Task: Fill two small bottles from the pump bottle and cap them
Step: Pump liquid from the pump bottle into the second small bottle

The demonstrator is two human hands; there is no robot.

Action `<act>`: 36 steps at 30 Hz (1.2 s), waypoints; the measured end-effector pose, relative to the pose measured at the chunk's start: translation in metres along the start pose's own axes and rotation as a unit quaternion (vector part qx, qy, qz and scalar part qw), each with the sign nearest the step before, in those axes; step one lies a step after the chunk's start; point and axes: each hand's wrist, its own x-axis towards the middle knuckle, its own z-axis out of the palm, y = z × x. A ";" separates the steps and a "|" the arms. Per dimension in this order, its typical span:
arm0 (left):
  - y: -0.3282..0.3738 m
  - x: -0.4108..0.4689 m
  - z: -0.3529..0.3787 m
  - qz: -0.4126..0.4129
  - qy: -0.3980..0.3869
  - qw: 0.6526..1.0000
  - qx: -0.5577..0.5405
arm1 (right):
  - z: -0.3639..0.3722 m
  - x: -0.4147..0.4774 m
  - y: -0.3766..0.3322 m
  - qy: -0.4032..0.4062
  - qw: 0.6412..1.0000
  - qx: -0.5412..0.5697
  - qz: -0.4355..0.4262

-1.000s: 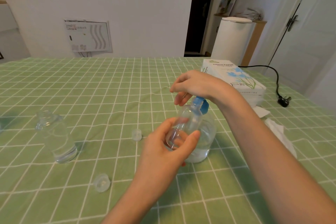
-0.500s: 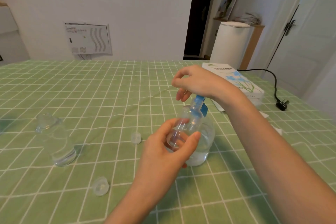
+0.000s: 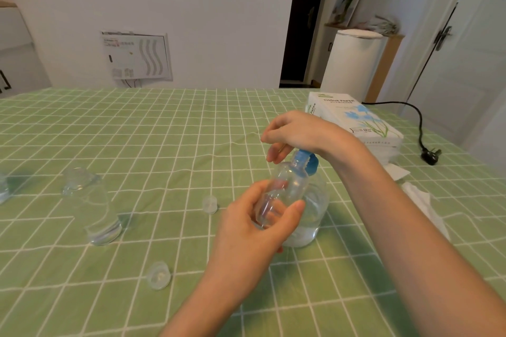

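Bottle [image 3: 287, 189] tilted in curled left hand [image 3: 254, 230], mouth up at pump spout [image 3: 303, 155]. Right hand [image 3: 298, 131] over it, fingers loose, empty.

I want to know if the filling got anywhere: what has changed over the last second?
Almost nothing visible. The right hand still rests on the blue pump head of the pump bottle, and the left hand still holds the small bottle tilted at the nozzle. Whether its level rose cannot be told. The other small bottle, the far cap and the near cap stayed put.
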 end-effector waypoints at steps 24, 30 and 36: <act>0.003 0.001 -0.002 0.007 -0.004 1.000 0.012 | -0.002 -0.003 -0.003 0.013 1.000 -0.018 -0.002; 0.001 0.001 -0.001 0.008 0.003 1.000 0.015 | -0.001 -0.003 -0.003 0.013 1.000 -0.019 0.000; 0.002 0.003 0.001 0.015 0.007 1.000 0.014 | -0.010 -0.004 -0.009 0.034 0.998 -0.051 -0.021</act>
